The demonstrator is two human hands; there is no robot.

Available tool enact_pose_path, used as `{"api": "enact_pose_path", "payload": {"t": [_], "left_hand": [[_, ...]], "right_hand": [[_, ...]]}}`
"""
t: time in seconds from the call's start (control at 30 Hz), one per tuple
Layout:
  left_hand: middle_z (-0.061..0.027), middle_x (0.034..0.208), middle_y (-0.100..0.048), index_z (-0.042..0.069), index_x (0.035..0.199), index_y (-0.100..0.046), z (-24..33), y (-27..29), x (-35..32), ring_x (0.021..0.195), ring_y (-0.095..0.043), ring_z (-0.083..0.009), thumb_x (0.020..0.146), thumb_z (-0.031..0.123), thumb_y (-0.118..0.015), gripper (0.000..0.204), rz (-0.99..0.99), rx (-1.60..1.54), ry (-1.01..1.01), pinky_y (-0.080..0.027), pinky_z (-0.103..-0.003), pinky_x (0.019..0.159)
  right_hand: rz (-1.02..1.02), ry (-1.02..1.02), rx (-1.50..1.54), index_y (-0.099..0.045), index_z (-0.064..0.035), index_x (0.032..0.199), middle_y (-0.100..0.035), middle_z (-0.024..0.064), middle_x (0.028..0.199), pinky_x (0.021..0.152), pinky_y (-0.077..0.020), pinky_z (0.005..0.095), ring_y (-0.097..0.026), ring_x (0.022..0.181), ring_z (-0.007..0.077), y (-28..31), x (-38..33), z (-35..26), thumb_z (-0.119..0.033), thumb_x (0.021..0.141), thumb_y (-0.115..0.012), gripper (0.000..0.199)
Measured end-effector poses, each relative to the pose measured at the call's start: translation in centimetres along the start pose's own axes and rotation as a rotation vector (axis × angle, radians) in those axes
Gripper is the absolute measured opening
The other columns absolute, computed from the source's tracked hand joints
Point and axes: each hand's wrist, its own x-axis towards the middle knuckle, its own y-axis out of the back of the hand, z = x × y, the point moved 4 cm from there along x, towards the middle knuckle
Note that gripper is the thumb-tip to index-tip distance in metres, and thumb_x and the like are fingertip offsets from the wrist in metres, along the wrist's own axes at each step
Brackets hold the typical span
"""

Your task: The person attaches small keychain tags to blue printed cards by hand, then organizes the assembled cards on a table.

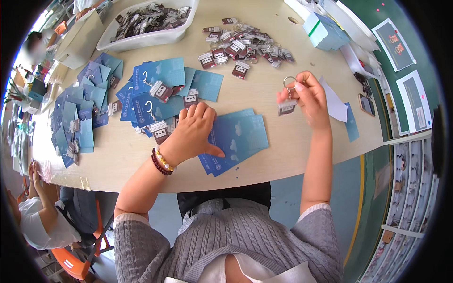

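So we've got right fingers [306,95] pinching a keychain [286,108] by its ring [289,77], probably so it dangles free, left fingers [199,112] bunched, thumb [216,151] out, likely steadying blue cards [240,139].

One keychain [286,108] was counted in the right grip [307,96], one filled white tub [141,42], one phone [366,104] and two posted sheets [395,45]; heaped keychains [238,46] and overlapping blue cards [245,134] could not be exactly counted.
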Motion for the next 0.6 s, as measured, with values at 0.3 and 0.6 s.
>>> {"api": "enact_pose_path", "payload": {"t": [0.3, 0.6], "left_hand": [[-0.006, 0.086, -0.055, 0.005, 0.104, -0.045, 0.6, 0.7, -0.3, 0.08, -0.055, -0.0213, 0.071, 0.022, -0.077, 0.05, -0.009, -0.307, 0.015, -0.036, -0.033, 0.082], [0.0011, 0.08, -0.054, 0.002, 0.113, -0.047, -0.5, -0.2, 0.3, 0.074, -0.051, -0.004, 0.091, 0.007, -0.052, 0.023, -0.061, -1.32, 0.23, -0.044, -0.019, 0.064]], "right_hand": [[-0.376, -0.56, 0.125, -0.051, -0.0029, 0.099, -0.055, 0.0028, 0.069, 0.057, -0.0482, 0.0233, -0.055, 0.058, 0.0083, -8.3, -4.0, 3.9, -0.014, 0.093, -0.05, 0.013], [-0.213, -0.392, -0.067, -0.054, -0.0019, 0.099, -0.054, -0.0005, 0.073, 0.053, -0.0434, 0.0221, -0.052, 0.06, 0.0061, -9.9, -4.6, 3.9, -0.011, 0.093, -0.05, 0.012]]}}
